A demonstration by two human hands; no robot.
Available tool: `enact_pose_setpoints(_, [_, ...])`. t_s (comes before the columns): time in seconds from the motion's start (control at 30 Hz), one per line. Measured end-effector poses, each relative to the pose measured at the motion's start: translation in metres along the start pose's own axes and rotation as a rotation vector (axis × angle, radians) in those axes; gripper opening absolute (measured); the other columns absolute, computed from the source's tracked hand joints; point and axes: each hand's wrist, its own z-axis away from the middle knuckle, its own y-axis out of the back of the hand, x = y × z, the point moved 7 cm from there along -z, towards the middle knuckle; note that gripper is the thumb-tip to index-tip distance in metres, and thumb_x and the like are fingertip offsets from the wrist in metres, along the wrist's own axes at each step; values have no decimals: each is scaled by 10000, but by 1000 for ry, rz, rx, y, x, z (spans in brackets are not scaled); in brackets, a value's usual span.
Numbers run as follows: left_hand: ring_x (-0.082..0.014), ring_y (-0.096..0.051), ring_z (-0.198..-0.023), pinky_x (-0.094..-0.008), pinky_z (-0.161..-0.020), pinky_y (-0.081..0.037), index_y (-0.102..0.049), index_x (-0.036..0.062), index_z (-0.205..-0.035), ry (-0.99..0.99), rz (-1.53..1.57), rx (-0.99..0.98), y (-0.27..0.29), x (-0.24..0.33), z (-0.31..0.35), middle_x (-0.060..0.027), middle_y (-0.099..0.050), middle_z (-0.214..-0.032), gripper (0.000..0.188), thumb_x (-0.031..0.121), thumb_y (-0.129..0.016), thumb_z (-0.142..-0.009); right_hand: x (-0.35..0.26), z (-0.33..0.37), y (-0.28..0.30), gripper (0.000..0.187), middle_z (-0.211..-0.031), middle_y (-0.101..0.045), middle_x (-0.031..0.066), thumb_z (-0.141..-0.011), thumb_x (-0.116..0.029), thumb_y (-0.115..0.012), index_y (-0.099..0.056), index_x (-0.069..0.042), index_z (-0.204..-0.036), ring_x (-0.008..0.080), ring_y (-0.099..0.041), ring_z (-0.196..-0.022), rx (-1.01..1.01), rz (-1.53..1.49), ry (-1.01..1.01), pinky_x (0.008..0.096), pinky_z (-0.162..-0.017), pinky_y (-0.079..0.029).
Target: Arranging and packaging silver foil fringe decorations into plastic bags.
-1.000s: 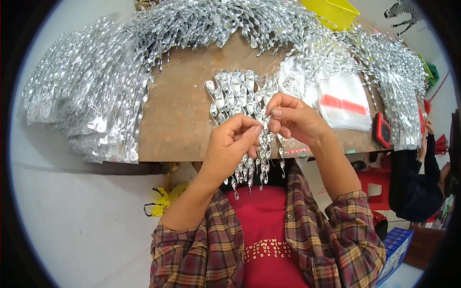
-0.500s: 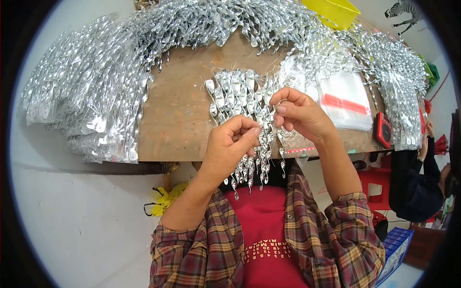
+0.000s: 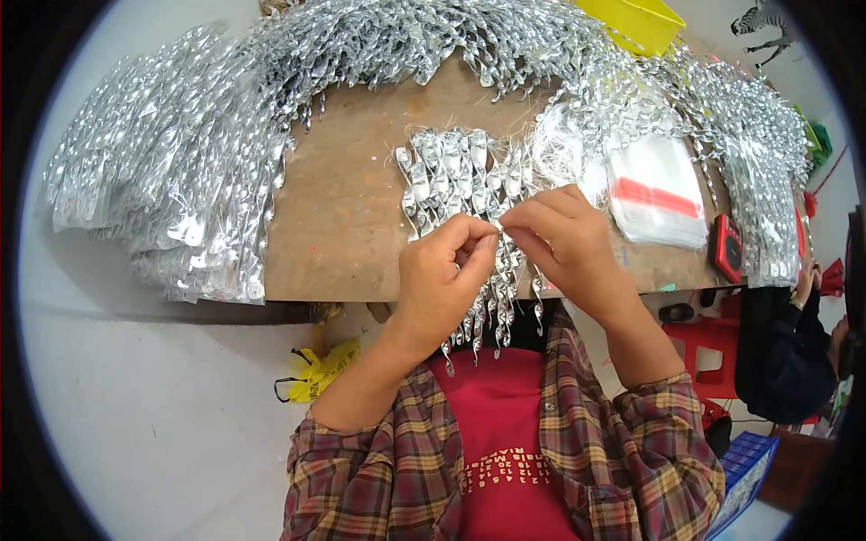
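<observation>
Two bare hands meet near the middle of the frame in the head view, fingertips together just above a row of twisted silver strips point(image 3: 465, 176) on a brown bench point(image 3: 338, 185). The left hand point(image 3: 442, 275) comes up from lower center, its forearm slanting toward the upper right, thumb and forefinger drawn into a pinch and the other fingers curled toward the palm. The right hand point(image 3: 568, 242) arches in from the right, its forearm angled toward the upper left, knuckles raised and fingertips pointing left to meet the other pinch. Both hands are closed at the tips; whatever lies between them is too small to tell. The silver strips lie at center frame, partly behind the hands, their lower ends hanging past the bench's near edge over a red shirt point(image 3: 496, 406).

White strings point(image 3: 564, 149) are bunched to the upper right of the strips, beside a stack of clear bags point(image 3: 663, 225) with a red band. A red device point(image 3: 727, 248) sits at right. A heap of silver twists point(image 3: 379, 45) arcs across the top of the frame, and a pile of silver pieces point(image 3: 153, 171) fills the upper left.
</observation>
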Motion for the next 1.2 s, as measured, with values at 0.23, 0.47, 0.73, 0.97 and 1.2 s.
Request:
enact_pose_setpoints(0.23, [-116, -613, -777, -241, -709, -505, -612, -42, -1014, 18, 244, 12, 4, -3, 2, -84, -659, -877, 154, 63, -557, -916, 26, 11, -24, 70, -946, -640, 66, -831, -47, -635, -621, -45, -900, 158, -590, -895, 135, -782, -436, 290, -798, -447])
enact_pose_setpoints(0.47, [-139, -620, -821, -262, -754, -508, -613, -47, -1035, 27, 404, 51, 10, -3, 2, -102, -664, -919, 197, 112, -566, -929, 32, 17, -53, 100, -1113, -589, 77, -858, -140, -632, -607, -63, -918, 157, -530, -1038, 44, -1333, -613, 346, -948, -375])
enact_pose_setpoints(0.73, [-141, -625, -803, -252, -745, -505, -623, -49, -1020, 81, 498, 32, 9, -10, 1, -109, -668, -907, 188, 102, -581, -915, 34, 20, -58, 88, -1090, -596, 62, -861, -141, -634, -611, -69, -907, 152, -537, -1018, 11, -1335, -642, 327, -931, -388])
enact_pose_setpoints(0.97, [-131, -621, -774, -246, -734, -498, -629, -42, -999, 162, 569, 15, 3, -16, 0, -99, -664, -896, 172, 97, -588, -907, 36, 21, -56, 89, -1066, -603, 67, -862, -134, -634, -609, -64, -910, 152, -542, -1007, 40, -1320, -633, 330, -914, -406])
enact_pose_setpoints(1.2, [-92, -585, -714, -219, -685, -475, -629, -25, -965, 194, 553, -20, 2, -21, -3, -61, -651, -848, 173, 133, -598, -902, 33, 24, -55, 94, -1083, -594, 75, -843, -101, -635, -602, -49, -914, 147, -547, -999, -9, -1288, -624, 312, -897, -417])
